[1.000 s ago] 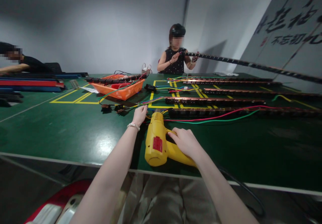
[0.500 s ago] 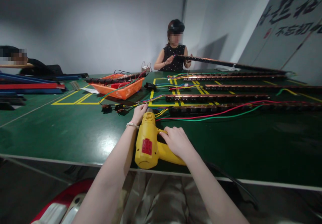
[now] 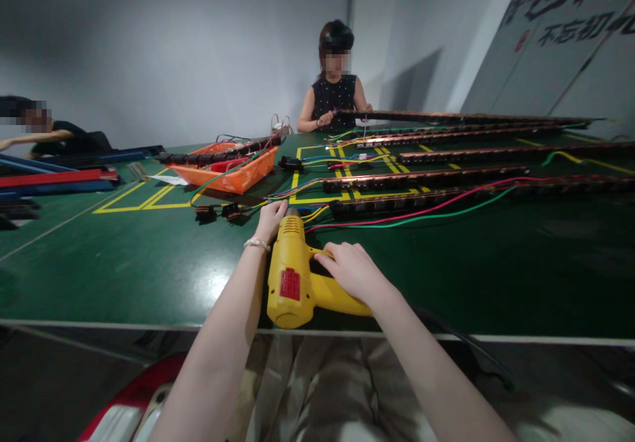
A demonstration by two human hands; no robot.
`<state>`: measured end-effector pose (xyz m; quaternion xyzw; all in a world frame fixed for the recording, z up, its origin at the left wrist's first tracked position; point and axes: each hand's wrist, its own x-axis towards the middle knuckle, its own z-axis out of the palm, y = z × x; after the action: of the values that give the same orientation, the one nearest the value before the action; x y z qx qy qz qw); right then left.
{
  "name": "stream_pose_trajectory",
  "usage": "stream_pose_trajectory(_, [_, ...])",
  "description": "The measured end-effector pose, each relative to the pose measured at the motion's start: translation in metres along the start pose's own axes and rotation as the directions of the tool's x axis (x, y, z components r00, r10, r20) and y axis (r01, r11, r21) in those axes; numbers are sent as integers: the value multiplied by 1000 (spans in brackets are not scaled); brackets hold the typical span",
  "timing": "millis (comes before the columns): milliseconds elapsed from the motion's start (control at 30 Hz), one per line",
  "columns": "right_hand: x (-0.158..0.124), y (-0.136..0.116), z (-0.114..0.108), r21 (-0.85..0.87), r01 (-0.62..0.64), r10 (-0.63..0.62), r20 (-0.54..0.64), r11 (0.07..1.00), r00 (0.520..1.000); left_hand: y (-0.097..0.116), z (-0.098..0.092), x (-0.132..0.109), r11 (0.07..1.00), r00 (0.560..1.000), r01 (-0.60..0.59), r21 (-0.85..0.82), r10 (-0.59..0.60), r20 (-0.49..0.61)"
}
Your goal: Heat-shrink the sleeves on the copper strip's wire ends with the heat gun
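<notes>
A yellow heat gun point(image 3: 290, 272) with a red label lies on the green table point(image 3: 124, 257) near the front edge, nozzle pointing away from me. My right hand point(image 3: 350, 269) is wrapped round its handle. My left hand point(image 3: 270, 220) reaches past the nozzle and pinches a bundle of coloured wires point(image 3: 292, 197). Those wires run from small black connectors point(image 3: 218, 213) on the left to long black and copper strips point(image 3: 421, 180) on the right.
An orange tray point(image 3: 233, 171) with black parts stands at the middle left. Yellow tape marks the tabletop. A person across the table holds another long strip point(image 3: 471, 117). Red and blue rails point(image 3: 54, 176) lie at far left beside another person. The gun's black cord point(image 3: 466, 346) hangs off the front edge.
The heat gun has slid left and a little away from me under my right hand. The person opposite has lowered the long strip to nearly level. My view has tilted downward.
</notes>
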<state>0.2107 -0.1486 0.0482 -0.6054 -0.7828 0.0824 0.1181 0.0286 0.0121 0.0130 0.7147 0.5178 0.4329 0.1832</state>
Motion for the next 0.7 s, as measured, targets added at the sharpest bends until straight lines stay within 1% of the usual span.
stream_pose_trajectory(133, [1, 2, 0, 27, -1, 0, 12, 1000, 1000, 0, -1, -1, 1000, 1000, -5, 30, 4, 10])
stream_pose_trajectory(300, [0, 11, -3, 103, -14, 10, 32, 995, 999, -5, -1, -1, 997, 999, -48, 57, 47, 11])
stream_pose_trajectory(433, [-6, 28, -9, 142, -70, 64, 48, 987, 997, -11, 1, 0, 995, 998, -65, 76, 64, 15])
stream_pose_trajectory(600, [-18, 54, -14, 167, -130, 125, 39, 977, 991, -15, 3, 0, 997, 999, -33, 74, 33, -2])
stream_pose_trajectory(700, [-21, 62, -15, 165, -153, 146, 53, 974, 988, -15, 5, 0, 998, 1000, -11, 62, 12, -13])
